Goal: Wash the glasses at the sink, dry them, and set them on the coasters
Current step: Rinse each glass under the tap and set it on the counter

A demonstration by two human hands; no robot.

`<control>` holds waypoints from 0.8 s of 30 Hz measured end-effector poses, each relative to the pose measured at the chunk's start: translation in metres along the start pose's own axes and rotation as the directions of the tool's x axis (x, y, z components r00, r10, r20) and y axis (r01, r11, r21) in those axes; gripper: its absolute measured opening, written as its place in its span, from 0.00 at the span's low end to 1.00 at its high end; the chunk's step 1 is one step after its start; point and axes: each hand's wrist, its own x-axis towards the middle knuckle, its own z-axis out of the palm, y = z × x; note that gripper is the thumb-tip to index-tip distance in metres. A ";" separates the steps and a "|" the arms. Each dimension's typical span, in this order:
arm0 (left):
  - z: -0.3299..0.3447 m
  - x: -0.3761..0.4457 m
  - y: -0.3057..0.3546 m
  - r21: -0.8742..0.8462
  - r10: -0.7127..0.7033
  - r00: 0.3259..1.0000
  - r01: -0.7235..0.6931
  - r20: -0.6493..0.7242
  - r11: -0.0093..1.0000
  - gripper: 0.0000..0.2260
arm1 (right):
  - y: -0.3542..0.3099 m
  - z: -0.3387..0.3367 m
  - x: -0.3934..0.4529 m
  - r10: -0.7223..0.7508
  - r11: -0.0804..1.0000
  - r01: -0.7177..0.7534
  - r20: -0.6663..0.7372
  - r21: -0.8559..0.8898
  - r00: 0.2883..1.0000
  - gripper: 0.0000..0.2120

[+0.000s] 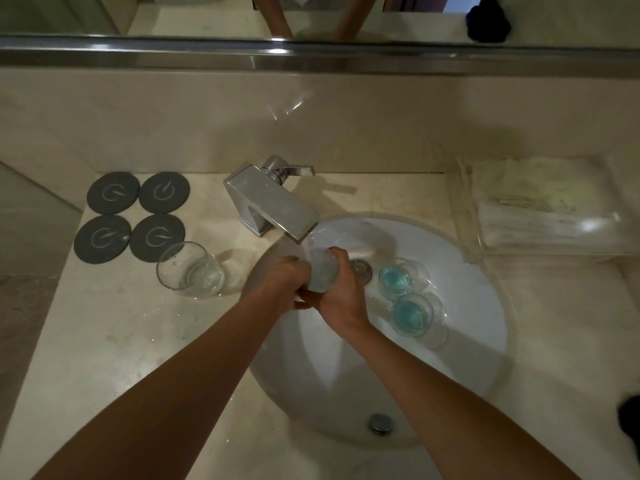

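Observation:
Over the white sink (467, 341), both my hands hold one clear glass (322, 271) under water running from the chrome faucet (273, 206). My left hand (289, 282) grips its left side and my right hand (341, 296) wraps its right side and base. Two glasses with blue liquid lie in the basin, one nearer the drain (396, 278) and one closer to me (412, 315). Another clear glass (188, 271) stands upright on the counter left of the sink. Several dark round coasters (133, 216) lie at the back left, all bare.
Folded pale towels (540, 209) sit on a clear tray at the back right. A mirror with a metal ledge (311, 57) runs along the wall. The drain (362, 268) sits mid-basin, an overflow fitting (379, 422) at the near wall. Water drops dot the beige counter (121, 341).

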 end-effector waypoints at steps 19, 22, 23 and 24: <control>-0.018 0.015 -0.027 -0.067 0.274 0.947 -0.266 0.168 0.962 0.07 | -0.012 -0.041 0.004 0.513 0.529 -0.785 0.615 0.323 0.599 0.21; -0.025 0.012 -0.026 -0.065 0.382 0.905 -0.377 0.189 0.924 0.07 | -0.014 -0.044 0.004 0.484 0.516 -0.792 0.651 0.327 0.585 0.22; -0.028 0.010 -0.024 -0.053 0.391 0.897 -0.389 0.206 0.920 0.07 | -0.015 -0.046 0.004 0.463 0.509 -0.793 0.669 0.336 0.581 0.22; -0.031 0.008 -0.021 -0.041 0.386 0.893 -0.387 0.233 0.921 0.06 | -0.014 -0.046 0.005 0.447 0.492 -0.796 0.682 0.353 0.579 0.23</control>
